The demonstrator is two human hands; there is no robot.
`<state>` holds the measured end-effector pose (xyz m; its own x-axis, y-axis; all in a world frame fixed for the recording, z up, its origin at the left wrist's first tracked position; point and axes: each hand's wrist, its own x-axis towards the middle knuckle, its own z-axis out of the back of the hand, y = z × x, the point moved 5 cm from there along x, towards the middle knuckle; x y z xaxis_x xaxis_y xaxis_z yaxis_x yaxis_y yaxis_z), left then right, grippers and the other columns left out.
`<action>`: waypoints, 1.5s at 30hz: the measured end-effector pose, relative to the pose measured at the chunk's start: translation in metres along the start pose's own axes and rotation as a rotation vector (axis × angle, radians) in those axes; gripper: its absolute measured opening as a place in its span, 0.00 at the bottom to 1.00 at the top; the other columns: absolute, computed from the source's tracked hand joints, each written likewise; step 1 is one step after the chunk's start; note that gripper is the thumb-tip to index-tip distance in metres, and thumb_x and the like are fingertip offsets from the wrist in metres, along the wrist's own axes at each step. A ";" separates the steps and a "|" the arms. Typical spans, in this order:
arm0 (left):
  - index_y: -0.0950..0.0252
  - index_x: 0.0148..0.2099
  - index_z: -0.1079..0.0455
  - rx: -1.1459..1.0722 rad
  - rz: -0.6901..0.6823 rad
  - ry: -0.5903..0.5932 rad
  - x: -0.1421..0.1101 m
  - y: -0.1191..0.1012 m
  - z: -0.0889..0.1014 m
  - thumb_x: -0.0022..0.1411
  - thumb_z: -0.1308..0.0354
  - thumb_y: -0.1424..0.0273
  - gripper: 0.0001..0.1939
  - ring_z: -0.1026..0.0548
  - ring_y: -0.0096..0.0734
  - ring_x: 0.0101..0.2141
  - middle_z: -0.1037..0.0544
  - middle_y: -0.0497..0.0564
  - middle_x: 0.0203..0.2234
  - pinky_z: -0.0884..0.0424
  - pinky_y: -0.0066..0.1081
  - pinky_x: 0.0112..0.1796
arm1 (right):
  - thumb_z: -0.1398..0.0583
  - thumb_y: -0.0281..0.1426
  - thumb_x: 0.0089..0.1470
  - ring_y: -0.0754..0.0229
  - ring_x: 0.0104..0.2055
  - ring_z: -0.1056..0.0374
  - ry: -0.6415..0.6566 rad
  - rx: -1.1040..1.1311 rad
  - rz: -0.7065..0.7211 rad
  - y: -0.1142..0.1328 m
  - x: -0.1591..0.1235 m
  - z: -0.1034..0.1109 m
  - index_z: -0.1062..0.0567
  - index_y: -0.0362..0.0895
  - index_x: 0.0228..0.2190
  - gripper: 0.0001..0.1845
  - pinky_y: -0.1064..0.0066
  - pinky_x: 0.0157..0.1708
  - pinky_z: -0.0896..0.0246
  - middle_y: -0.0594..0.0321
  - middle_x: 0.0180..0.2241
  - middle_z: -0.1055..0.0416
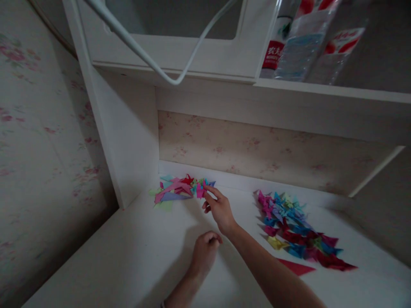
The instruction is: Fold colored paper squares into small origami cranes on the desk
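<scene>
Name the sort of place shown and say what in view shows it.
Probably a desk corner in a home: pale wallpaper with pink flowers, a flat white desktop, and colourful folded paper pieces lying on it.

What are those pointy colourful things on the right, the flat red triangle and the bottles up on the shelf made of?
Folded shapes: probably matte paper, judging by their creases and thin, sharp points. Red triangle: likely paper too, since it looks thin and flat with straight edges. Bottles: seemingly clear, shiny plastic, as they're see-through with glints.
</scene>
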<state>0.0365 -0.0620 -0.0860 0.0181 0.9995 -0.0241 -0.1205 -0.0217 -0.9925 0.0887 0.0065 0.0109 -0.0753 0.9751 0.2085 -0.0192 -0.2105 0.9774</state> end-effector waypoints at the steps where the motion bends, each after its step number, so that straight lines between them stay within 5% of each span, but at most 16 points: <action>1: 0.66 0.26 0.30 -0.033 -0.018 0.004 0.000 -0.002 0.000 0.47 0.52 0.76 0.09 0.33 0.29 0.26 0.28 0.46 0.21 0.41 0.26 0.30 | 0.41 0.42 0.51 0.65 0.21 0.36 -0.026 0.078 -0.058 -0.003 -0.017 0.011 0.29 0.44 0.48 0.24 0.74 0.19 0.40 0.63 0.26 0.29; 4: 0.67 0.29 0.29 -0.165 -0.077 0.056 -0.002 -0.012 -0.004 0.49 0.47 0.72 0.07 0.30 0.32 0.31 0.25 0.49 0.26 0.38 0.27 0.35 | 0.37 0.42 0.48 0.65 0.20 0.38 -0.084 0.243 -0.173 -0.019 -0.066 0.044 0.28 0.44 0.47 0.25 0.74 0.20 0.43 0.68 0.18 0.33; 7: 0.67 0.34 0.27 -0.176 -0.033 0.130 -0.010 -0.020 -0.009 0.50 0.43 0.65 0.12 0.32 0.29 0.27 0.27 0.47 0.23 0.40 0.26 0.31 | 0.39 0.42 0.50 0.65 0.20 0.38 -0.142 0.389 -0.198 -0.040 -0.103 0.071 0.25 0.43 0.43 0.21 0.74 0.22 0.45 0.67 0.19 0.32; 12: 0.68 0.40 0.25 -0.065 0.001 0.231 -0.020 -0.026 -0.014 0.53 0.41 0.59 0.18 0.43 0.22 0.19 0.38 0.41 0.15 0.50 0.24 0.23 | 0.36 0.42 0.48 0.68 0.17 0.44 -0.329 0.389 -0.180 -0.066 -0.128 0.097 0.22 0.41 0.30 0.16 0.75 0.18 0.51 0.67 0.17 0.35; 19: 0.69 0.41 0.23 -0.082 -0.099 0.266 -0.016 -0.023 -0.018 0.55 0.43 0.66 0.15 0.31 0.31 0.31 0.24 0.50 0.28 0.38 0.27 0.34 | 0.32 0.36 0.43 0.71 0.14 0.45 -0.255 0.502 -0.175 -0.075 -0.122 0.086 0.27 0.44 0.30 0.13 0.77 0.15 0.56 0.70 0.20 0.33; 23: 0.68 0.43 0.24 -0.087 -0.067 0.272 -0.017 -0.024 -0.018 0.55 0.43 0.65 0.17 0.29 0.34 0.34 0.22 0.51 0.30 0.35 0.28 0.37 | 0.31 0.34 0.42 0.73 0.15 0.42 -0.217 0.569 -0.149 -0.073 -0.123 0.086 0.31 0.49 0.35 0.17 0.77 0.14 0.54 0.67 0.36 0.28; 28: 0.69 0.41 0.23 -0.109 -0.049 0.290 -0.021 -0.032 -0.019 0.55 0.43 0.61 0.17 0.28 0.34 0.34 0.21 0.52 0.31 0.35 0.29 0.39 | 0.32 0.33 0.44 0.71 0.20 0.38 -0.147 0.529 -0.154 -0.068 -0.125 0.083 0.31 0.51 0.44 0.24 0.74 0.19 0.45 0.58 0.52 0.34; 32: 0.69 0.40 0.23 -0.118 -0.042 0.286 -0.023 -0.035 -0.019 0.55 0.42 0.61 0.17 0.29 0.32 0.31 0.22 0.51 0.27 0.35 0.28 0.35 | 0.32 0.34 0.43 0.69 0.23 0.37 -0.114 0.508 -0.158 -0.068 -0.125 0.080 0.31 0.49 0.45 0.26 0.73 0.21 0.44 0.56 0.50 0.34; 38: 0.69 0.41 0.24 -0.116 -0.041 0.296 -0.023 -0.032 -0.019 0.54 0.41 0.64 0.16 0.32 0.29 0.26 0.24 0.49 0.24 0.38 0.26 0.30 | 0.32 0.35 0.45 0.68 0.22 0.38 -0.041 0.478 -0.201 -0.068 -0.126 0.078 0.32 0.48 0.47 0.27 0.74 0.22 0.47 0.62 0.33 0.28; 45: 0.69 0.41 0.23 -0.037 -0.022 0.246 -0.022 -0.024 -0.016 0.53 0.42 0.64 0.17 0.33 0.29 0.26 0.25 0.49 0.23 0.39 0.26 0.29 | 0.32 0.33 0.45 0.68 0.23 0.40 -0.006 0.509 -0.166 -0.065 -0.126 0.075 0.31 0.47 0.44 0.23 0.76 0.22 0.49 0.65 0.29 0.30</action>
<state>0.0550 -0.0835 -0.0636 0.2621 0.9647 -0.0266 -0.0809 -0.0055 -0.9967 0.1745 -0.0972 -0.0766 -0.1065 0.9931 0.0483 0.4554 0.0056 0.8903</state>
